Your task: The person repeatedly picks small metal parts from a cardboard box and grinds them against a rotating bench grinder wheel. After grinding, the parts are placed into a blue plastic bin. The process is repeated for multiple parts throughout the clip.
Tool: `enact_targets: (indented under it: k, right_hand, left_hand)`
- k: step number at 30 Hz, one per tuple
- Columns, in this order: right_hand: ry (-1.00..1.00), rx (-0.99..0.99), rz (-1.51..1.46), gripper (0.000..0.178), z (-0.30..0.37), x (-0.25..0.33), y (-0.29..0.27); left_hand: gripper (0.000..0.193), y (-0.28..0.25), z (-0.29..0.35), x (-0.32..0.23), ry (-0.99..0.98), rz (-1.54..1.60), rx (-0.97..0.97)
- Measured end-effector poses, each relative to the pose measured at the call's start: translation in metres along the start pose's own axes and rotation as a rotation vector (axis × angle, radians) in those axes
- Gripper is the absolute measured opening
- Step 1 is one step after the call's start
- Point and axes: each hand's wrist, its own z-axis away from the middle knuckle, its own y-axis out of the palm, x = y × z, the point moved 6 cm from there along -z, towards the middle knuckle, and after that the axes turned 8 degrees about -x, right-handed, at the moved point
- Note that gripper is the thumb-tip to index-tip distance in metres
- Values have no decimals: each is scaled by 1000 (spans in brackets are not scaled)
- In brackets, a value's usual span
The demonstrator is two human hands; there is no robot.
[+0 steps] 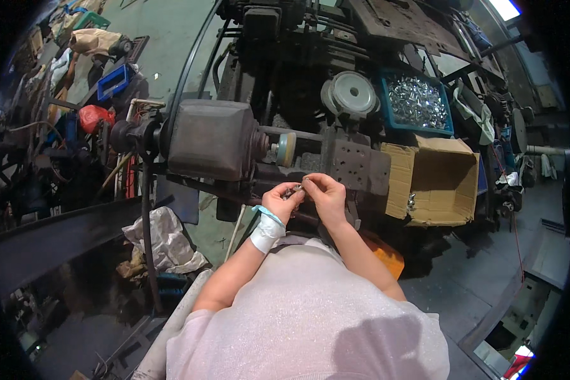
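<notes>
A cluttered workshop surrounds a dark machine [212, 140] with a wheel [287, 150]. On the wheel's near side, the left hand [277, 204] curls its grip around a small metal part [290, 192] while the right hand [326, 196] pinches it; likely light, stiff and slick, best held by its edges.

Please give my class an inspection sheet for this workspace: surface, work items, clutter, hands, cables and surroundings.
Surface: dark metal machine with a holed block.
Work items: small metal pieces in hand; shiny metal parts heaped in a teal bin; open cardboard box nearby.
Clutter: crumpled white sack and red bag, both left.
Hands: left hand holds the pieces; right hand has fingertips beside them, grip too small to tell.
Cables: thin red line at right, apparently a cord.
Surroundings: grey floor at right.
</notes>
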Motion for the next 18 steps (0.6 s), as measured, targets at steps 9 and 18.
enact_targets:
  k: [9,18]
  right_hand:
    - [107,-71,95,12,-38,-26,12]
    - [68,-91,132,12,-54,-29,19]
  left_hand:
    - [15,-4,-27,14,-48,-120,-157]
    - [17,1,-29,3,-51,31,-228]
